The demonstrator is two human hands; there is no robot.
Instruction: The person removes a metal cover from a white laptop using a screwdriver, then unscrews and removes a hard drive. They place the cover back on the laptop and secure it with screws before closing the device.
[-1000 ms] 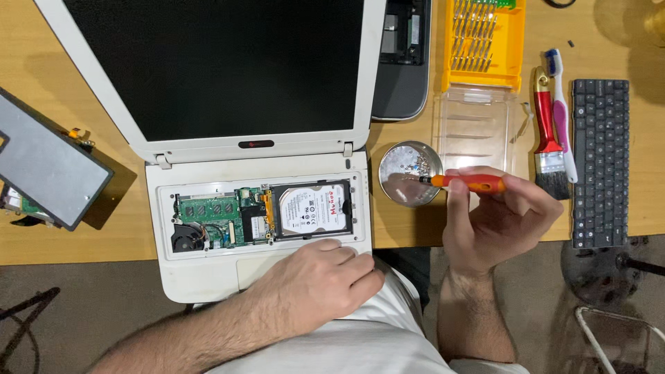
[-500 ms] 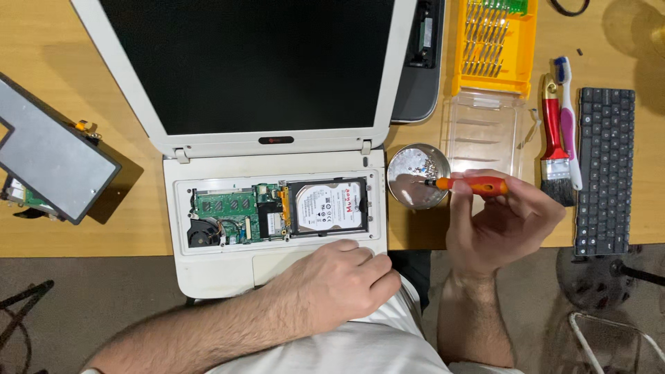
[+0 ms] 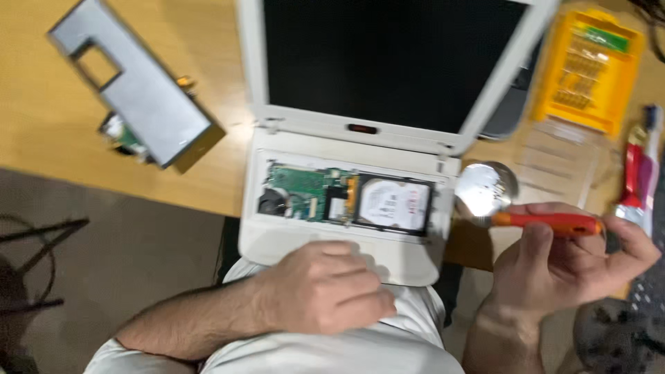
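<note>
Left hand: the left hand (image 3: 322, 287) lies palm down, fingers loosely curled, on the front lip of the white laptop (image 3: 346, 249). It grips nothing and only presses on the casing.
Right hand: the right hand (image 3: 564, 266) is closed around an orange-handled screwdriver (image 3: 547, 223), thumb and fingers wrapped on the handle. The tool lies roughly level, with its tip pointing left toward the laptop's right edge.
Laptop: it sits at the near edge of the wooden desk (image 3: 55, 131), its front overhanging toward the person's lap. The dark screen (image 3: 388, 59) is tilted back and the keyboard cover is off.
Open bay: a green circuit board (image 3: 301, 190) sits left and a silver hard drive (image 3: 395, 206) right, side by side inside the base, with a small black fan at the far left corner.
Round dish: a shiny metal dish (image 3: 485, 188) rests just beside the laptop's right edge, with the screwdriver's tip at its lower rim.
Right side: a yellow bit case (image 3: 589, 69) and its clear lid (image 3: 557, 159) lie beyond the dish, and a red-handled brush (image 3: 634, 173) lies near the frame's right edge. This side is crowded.
Left side: a grey metal panel (image 3: 135, 86) lies tilted, well apart from the laptop, with bare desk between them.
Below the desk: dark floor shows at lower left, past the desk's front edge.
</note>
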